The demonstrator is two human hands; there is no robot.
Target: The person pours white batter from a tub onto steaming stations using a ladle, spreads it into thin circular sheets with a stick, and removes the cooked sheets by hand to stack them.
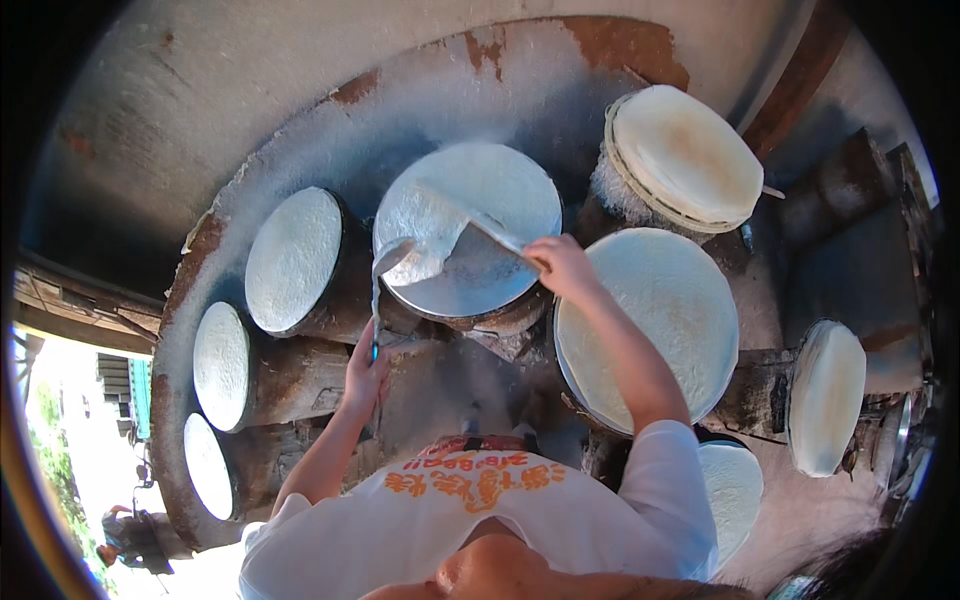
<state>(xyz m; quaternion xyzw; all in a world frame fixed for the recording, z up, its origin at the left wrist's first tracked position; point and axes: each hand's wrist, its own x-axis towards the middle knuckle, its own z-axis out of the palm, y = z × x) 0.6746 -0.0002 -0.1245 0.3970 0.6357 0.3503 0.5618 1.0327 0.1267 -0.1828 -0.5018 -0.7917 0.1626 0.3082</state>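
My left hand [366, 374] is closed around the long handle of a ladle [392, 256]. The ladle's bowl hangs over the near left edge of a round griddle [490, 280]. My right hand [562, 268] grips the end of a flat batter spreader [478, 222], which reaches leftward across the same griddle. Pale wet batter [425, 222] coats the griddle's left and far parts. Close to me and right of the middle, a darker grey patch shows through. My right forearm passes over a large round pancake [655, 315] on the right.
Several batter-covered griddles, including one at left [293, 260], stand on rusty drums around me. A pile of pancakes [688, 155] rests on a round woven tray at far right. More rounds, one pale flatbread [828, 398] among them, lie right. A curved wall [340, 120] encloses the far side.
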